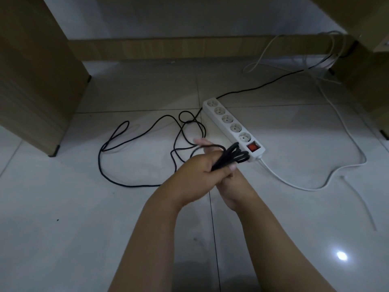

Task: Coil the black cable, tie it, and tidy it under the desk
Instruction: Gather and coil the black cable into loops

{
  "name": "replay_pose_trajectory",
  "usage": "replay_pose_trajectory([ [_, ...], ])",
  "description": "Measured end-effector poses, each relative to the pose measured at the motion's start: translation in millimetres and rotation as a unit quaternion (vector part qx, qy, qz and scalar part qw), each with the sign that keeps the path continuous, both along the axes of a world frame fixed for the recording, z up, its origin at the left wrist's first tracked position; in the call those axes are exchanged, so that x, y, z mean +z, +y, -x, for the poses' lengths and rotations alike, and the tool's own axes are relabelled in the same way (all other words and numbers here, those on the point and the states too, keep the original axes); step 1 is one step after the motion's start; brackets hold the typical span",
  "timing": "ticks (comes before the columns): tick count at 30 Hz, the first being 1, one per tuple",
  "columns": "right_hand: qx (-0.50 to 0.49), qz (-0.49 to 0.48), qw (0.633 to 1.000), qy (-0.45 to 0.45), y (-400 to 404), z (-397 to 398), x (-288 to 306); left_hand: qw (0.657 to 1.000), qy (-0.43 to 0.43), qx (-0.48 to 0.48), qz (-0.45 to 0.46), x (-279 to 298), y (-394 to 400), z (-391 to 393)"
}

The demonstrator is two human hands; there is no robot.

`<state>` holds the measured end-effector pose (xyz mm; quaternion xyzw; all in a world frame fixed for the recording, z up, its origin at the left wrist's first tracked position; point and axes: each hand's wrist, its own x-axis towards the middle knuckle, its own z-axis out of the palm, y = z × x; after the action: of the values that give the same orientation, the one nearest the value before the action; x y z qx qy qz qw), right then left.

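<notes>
Left hand (195, 167) was closed around a small bundle of loops of the thin black braided cable (231, 154), the folded ends fanning out up and to the right past the knuckles. Right hand (228, 186) sat underneath and partly hidden by the left; thumb pressed against the bundle's lower side, but whether it was truly clamped on the cable couldn't be made out. A few fingertips (199, 141) poked out beyond the left hand near where the loose strand entered the bundle — whose hand, not certain.

Only a few turns gathered, by the look of it. The rest of the cable ran off the far left of the grip and lay slack on the pale glossy floor tiles (84, 218), sprawling left and away in wide untidy loops toward the wooden desk leg panel (37, 81). One strand carried on away and right, toward the tangle of white wires (328, 60) at the other desk support.

Long white five-socket power strip with a red switch (231, 127) lay just beyond the hands, angled diagonally, its white lead (315, 186) curling off right.

Judgement: slack lay on the left hand's side, so the next loop would have to be drawn in from the left
</notes>
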<state>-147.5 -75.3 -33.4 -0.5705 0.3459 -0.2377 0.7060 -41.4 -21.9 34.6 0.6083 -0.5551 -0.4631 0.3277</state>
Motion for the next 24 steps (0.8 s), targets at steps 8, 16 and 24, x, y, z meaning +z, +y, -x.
replay_pose_trajectory([
  [8,-0.254,0.043,0.966,-0.008,-27.2,19.9,16.8,0.951,0.149,0.259,0.08,-24.9,6.3,-40.3],
  [16,-0.118,-0.051,0.985,-0.119,-7.6,-6.1,35.8,0.929,0.166,0.308,0.124,-38.2,-7.6,-20.6],
  [24,-0.027,0.02,0.999,-0.007,4.5,-16.1,31.8,0.926,0.148,0.331,0.105,-34.5,-6.3,-20.5],
])
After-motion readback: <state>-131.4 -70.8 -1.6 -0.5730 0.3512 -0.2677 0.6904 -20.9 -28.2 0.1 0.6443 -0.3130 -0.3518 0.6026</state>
